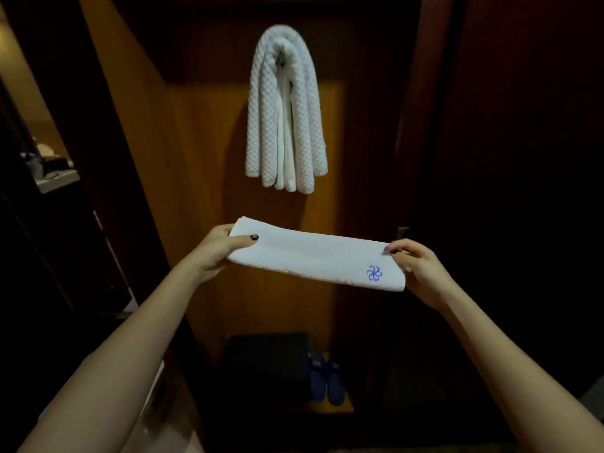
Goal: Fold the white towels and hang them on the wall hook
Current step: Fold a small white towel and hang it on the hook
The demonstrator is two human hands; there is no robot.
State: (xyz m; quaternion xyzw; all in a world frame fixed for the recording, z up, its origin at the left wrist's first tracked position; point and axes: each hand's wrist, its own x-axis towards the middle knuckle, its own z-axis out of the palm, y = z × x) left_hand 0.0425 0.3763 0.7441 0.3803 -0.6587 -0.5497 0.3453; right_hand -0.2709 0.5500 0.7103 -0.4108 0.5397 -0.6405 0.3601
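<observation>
A folded white towel with a small blue flower emblem near its right end is stretched out flat in the air between my hands. My left hand grips its left end, thumb on top. My right hand pinches its right end. Above it, several white textured towels hang draped over the wall hook, which is mostly hidden under them, on a wooden back panel.
The hook sits inside a wooden wardrobe niche with dark side walls. On its floor stand a dark box and a pair of blue slippers. At the left a doorway shows a lit counter.
</observation>
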